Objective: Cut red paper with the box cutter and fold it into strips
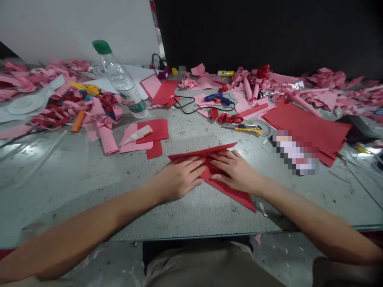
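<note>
A sheet of red paper (pixel 230 191) lies on the tabletop in front of me, partly folded, its far flap (pixel 206 150) standing up at an angle. My left hand (pixel 182 177) rests on the left part of the sheet, fingers stretched out flat and tips at the base of the flap. Opposite it, my right hand (pixel 235 171) presses on the right part with fingers extended and thumb apart. Both hands touch the paper and cover its middle. A yellow utility knife (pixel 245 127) lies beyond the right hand.
A water bottle (pixel 128 87) with a green cap stands at the back left. Behind are a blue glue gun (pixel 218 98) with its cord and heaps of pink paper scraps (pixel 329 79). Large red sheets (pixel 311 127) and a blurred-out object (pixel 295 153) lie right. The table's front edge (pixel 125 238) is near.
</note>
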The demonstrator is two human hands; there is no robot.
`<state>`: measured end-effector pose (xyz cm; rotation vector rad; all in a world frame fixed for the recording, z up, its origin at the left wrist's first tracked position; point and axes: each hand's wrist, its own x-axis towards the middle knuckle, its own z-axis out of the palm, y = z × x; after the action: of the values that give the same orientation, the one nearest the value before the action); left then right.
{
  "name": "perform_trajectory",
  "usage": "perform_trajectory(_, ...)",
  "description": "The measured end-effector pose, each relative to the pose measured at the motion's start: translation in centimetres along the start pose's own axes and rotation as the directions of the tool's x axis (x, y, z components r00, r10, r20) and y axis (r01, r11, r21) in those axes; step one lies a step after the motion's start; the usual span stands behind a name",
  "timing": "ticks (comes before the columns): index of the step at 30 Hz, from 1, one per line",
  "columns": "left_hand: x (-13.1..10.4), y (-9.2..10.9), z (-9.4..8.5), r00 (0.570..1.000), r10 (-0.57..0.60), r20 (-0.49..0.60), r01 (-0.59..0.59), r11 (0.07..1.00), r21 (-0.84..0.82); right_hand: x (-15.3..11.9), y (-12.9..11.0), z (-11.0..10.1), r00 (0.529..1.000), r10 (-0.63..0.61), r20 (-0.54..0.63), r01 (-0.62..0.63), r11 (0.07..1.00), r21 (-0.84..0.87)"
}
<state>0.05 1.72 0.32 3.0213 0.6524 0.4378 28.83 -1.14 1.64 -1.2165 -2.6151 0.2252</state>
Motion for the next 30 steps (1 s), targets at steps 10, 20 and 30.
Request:
perform_trajectory(10,0.0,-1.2,1.1,0.995,-0.091,0.038,0.095,0.988,-0.12,-0.3,0.3,-0.2,0.997,-0.01,-0.08,0.012,1.0,0.028)
perform_trajectory(20,-0.2,0.0,0.1,0.997,0.069,-0.041,-0.067,0.997,0.047,0.1,11.1,-5.2,0.832,0.321,-0.453,-0.42,0.898,-0.134)
perform_trajectory(30,-0.5,1.4,-0.5,0.994,0.071,-0.081,-0.068,0.996,0.049,0.9,14.8,-5.1,0.93,0.289,-0.229,-0.34,0.911,-0.232)
